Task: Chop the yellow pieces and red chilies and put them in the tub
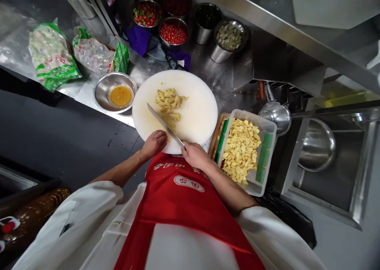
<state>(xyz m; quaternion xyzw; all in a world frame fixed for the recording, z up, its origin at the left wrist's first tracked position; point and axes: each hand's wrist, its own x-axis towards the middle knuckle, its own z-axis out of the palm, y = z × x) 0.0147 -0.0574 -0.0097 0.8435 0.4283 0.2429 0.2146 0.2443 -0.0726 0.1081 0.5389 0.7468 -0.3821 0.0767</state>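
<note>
I see the right hand (193, 154), fingers clamped on the knife (162, 121) handle; left hand (155, 142) curled just left of the blade, whether gripping I cannot tell. Ginger (168, 98) lies farther, on the round cutting board (199, 103). Judged risk: slipping blade nicks curled fingers; knobbly pieces roll.

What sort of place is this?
Probably a restaurant kitchen: the right hand holds a knife over a white chopping board, a big plastic box holds yellow slices, and there's a metal sink.
</note>
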